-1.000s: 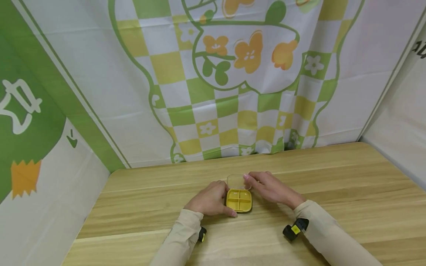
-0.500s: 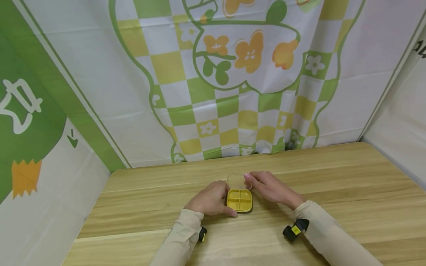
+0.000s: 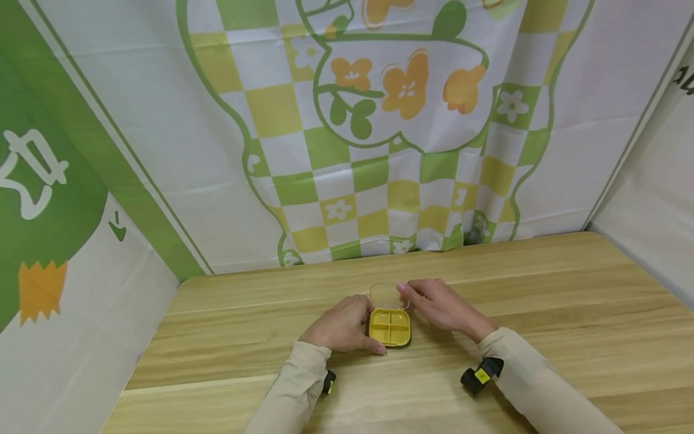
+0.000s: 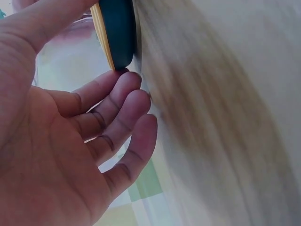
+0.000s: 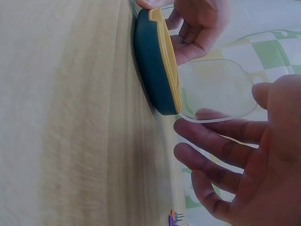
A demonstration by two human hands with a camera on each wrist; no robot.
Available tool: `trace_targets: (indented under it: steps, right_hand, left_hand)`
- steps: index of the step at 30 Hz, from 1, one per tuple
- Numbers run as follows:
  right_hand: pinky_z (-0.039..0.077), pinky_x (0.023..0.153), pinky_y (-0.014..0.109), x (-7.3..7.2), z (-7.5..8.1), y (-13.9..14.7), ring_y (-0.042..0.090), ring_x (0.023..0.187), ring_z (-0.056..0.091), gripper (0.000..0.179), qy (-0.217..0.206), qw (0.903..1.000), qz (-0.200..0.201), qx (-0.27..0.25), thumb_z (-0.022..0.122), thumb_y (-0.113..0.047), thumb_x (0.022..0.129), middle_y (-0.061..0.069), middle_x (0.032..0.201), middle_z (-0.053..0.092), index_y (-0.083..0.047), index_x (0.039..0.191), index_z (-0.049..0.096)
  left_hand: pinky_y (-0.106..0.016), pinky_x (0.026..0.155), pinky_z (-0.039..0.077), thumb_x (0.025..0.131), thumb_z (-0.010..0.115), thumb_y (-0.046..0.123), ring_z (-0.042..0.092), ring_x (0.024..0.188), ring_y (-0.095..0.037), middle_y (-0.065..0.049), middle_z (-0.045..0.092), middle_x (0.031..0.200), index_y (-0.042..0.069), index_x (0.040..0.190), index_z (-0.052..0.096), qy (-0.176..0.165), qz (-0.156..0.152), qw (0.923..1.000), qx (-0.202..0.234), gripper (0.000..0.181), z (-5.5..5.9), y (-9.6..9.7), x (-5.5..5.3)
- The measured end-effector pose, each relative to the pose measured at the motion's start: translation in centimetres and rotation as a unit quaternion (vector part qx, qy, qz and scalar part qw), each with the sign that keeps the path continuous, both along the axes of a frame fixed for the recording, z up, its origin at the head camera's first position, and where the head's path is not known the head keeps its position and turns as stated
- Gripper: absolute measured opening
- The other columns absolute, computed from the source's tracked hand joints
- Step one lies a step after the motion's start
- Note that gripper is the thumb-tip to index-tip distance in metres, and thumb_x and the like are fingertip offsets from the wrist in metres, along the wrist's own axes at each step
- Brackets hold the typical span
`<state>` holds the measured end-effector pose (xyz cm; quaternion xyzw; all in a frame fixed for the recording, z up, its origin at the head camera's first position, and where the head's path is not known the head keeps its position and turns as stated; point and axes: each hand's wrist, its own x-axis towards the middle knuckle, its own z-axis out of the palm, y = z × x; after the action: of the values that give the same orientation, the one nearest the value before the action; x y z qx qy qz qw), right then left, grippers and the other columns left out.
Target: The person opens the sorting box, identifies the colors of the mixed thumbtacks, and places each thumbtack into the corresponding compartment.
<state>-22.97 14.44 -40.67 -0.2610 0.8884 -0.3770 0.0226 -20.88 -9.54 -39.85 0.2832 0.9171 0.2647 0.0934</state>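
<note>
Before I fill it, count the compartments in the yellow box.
4: far-left compartment, far-right compartment, near-left compartment and near-right compartment of the yellow box. None looks hidden.

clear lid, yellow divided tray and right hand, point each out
Clear lid (image 5: 216, 89), right wrist view, middle of its see-through panel.
Yellow divided tray (image 3: 390, 326), head view, crossing of its dividers.
Right hand (image 3: 444, 306), head view, back of the hand.
</note>
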Motion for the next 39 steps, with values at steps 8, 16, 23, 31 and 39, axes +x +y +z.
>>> trace_targets:
  steps: [8, 16, 23, 31, 39]
  right_hand:
    - [0.052, 0.082, 0.041, 0.1, 0.3, 0.1, 0.017, 0.089, 0.065, 0.051, -0.013, 0.9999, -0.003, 0.003, 0.038, -0.045, 0.11, 0.001, 0.091, 0.071, -0.011, 0.09, 0.071]
    - [0.051, 0.078, 0.039, 0.0, 0.5, 0.6, 0.017, 0.085, 0.064, 0.05, -0.005, 0.9998, -0.019, -0.001, 0.04, -0.045, 0.11, 0.001, 0.089, 0.07, -0.011, 0.09, 0.071]
    - [0.052, 0.082, 0.042, -0.4, 1.1, 1.2, 0.021, 0.089, 0.065, 0.05, 0.006, 0.9995, -0.031, -0.005, 0.039, -0.041, 0.11, 0.004, 0.092, 0.072, -0.008, 0.093, 0.073]
    - [0.053, 0.07, 0.038, -0.6, 1.8, 2.0, 0.025, 0.078, 0.066, 0.054, -0.012, 0.9986, -0.051, -0.01, 0.039, -0.046, 0.11, 0.007, 0.096, 0.072, -0.006, 0.102, 0.073]
    - [0.051, 0.06, 0.034, -0.7, 2.0, 2.3, 0.026, 0.064, 0.064, 0.057, -0.027, 0.9979, -0.056, -0.02, 0.039, -0.047, 0.109, 0.01, 0.098, 0.071, -0.001, 0.106, 0.071]
  left_hand:
    - [-0.032, 0.081, 0.053, 0.064, 0.096, 0.046, 0.064, 0.094, -0.017, -0.003, 0.069, 0.102, 0.006, 0.108, 0.069, 0.006, 0.026, 0.9993, -0.025, 0.065, 0.7, -0.3, 0.2]
    - [-0.035, 0.083, 0.052, 0.068, 0.094, 0.045, 0.062, 0.093, -0.019, -0.006, 0.068, 0.105, 0.005, 0.11, 0.069, 0.023, 0.028, 0.9989, -0.031, 0.062, 1.2, -0.7, 0.2]
    - [-0.037, 0.091, 0.05, 0.073, 0.092, 0.04, 0.061, 0.103, -0.021, -0.005, 0.065, 0.112, 0.014, 0.127, 0.066, 0.02, -0.008, 0.9995, -0.023, 0.065, 1.0, -0.6, 0.3]
    - [-0.038, 0.096, 0.049, 0.075, 0.091, 0.03, 0.06, 0.108, -0.023, -0.005, 0.063, 0.115, 0.01, 0.135, 0.062, 0.017, -0.039, 0.9988, -0.024, 0.07, 0.8, -0.5, 0.4]
    - [-0.037, 0.096, 0.049, 0.076, 0.088, 0.03, 0.058, 0.107, -0.021, -0.004, 0.062, 0.114, 0.008, 0.134, 0.062, 0.014, -0.022, 0.9993, -0.029, 0.067, 0.5, -0.3, 0.4]
